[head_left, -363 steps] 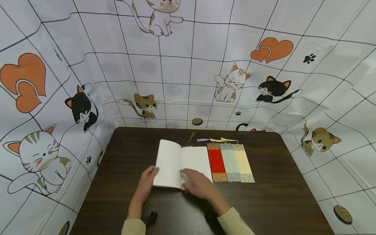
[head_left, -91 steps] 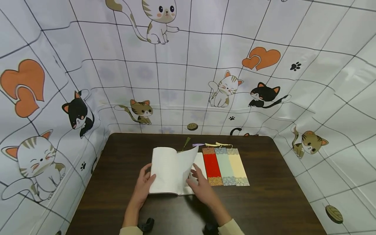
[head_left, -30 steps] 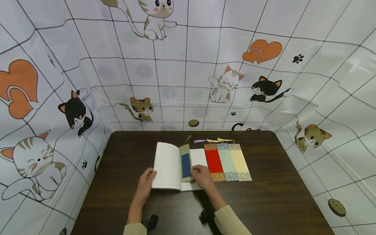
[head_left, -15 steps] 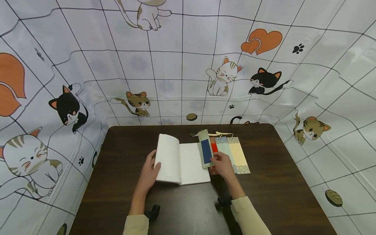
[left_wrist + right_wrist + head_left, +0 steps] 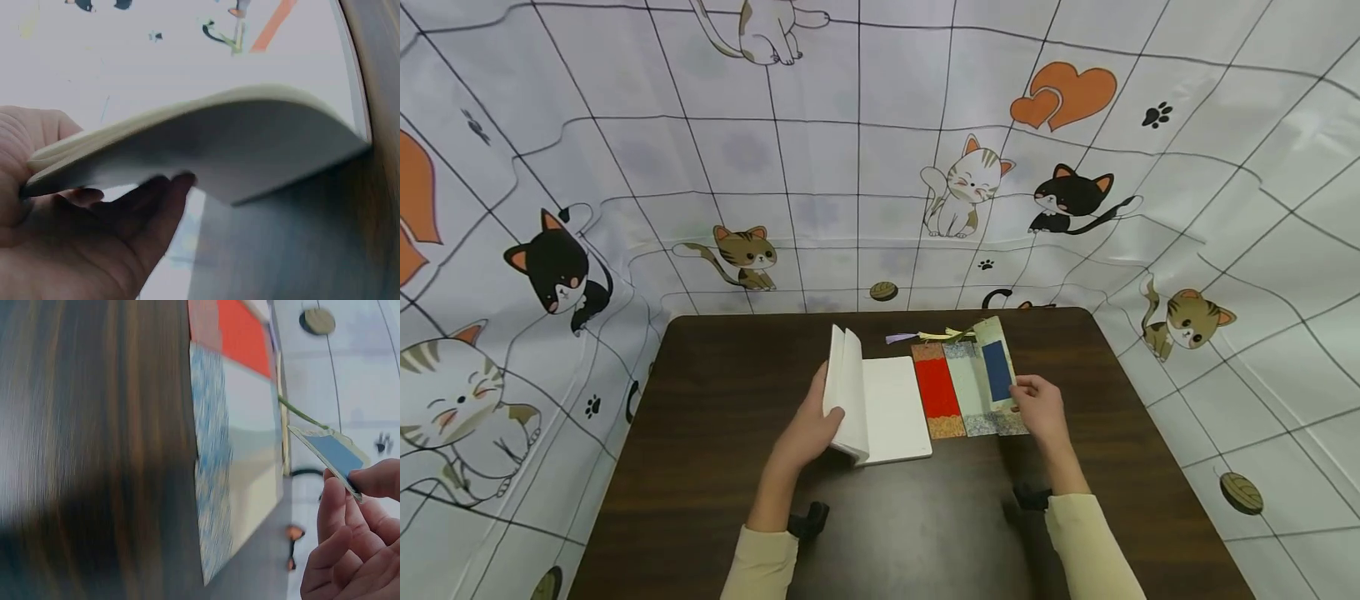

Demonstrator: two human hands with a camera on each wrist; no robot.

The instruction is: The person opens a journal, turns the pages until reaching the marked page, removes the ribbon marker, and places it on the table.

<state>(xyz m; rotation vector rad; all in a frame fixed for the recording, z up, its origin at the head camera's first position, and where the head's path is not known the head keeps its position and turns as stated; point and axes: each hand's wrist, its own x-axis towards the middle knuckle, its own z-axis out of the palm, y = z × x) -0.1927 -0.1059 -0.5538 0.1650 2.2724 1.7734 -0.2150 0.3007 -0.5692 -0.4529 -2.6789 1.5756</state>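
Note:
My left hand [image 5: 808,425] grips the raised left half of an open blank notebook [image 5: 897,408], thumb on the pages. In the left wrist view the fingers curl under its dark cover [image 5: 212,150]. Between the thumb and fingers of my right hand [image 5: 1042,408] is a blue bookmark [image 5: 997,371] with a pale green border, held by its side edge. It is tilted above the row of bookmarks and overlaps the yellow bookmark [image 5: 253,506], hiding much of it in the head view. A green tassel [image 5: 303,412] trails from its top.
A red bookmark [image 5: 937,387] lies beside the notebook's right edge, with a pale green bookmark [image 5: 964,387] next to it. Their tassels [image 5: 928,337] point toward the back of the dark wooden table [image 5: 722,375]. Behind stands a cat-print sheet [image 5: 820,167].
Pages were turned, exposing the blue bookmark inside the notebook. My right hand has lifted it out and carried it right, over the other bookmarks. The notebook's left half is now raised more steeply.

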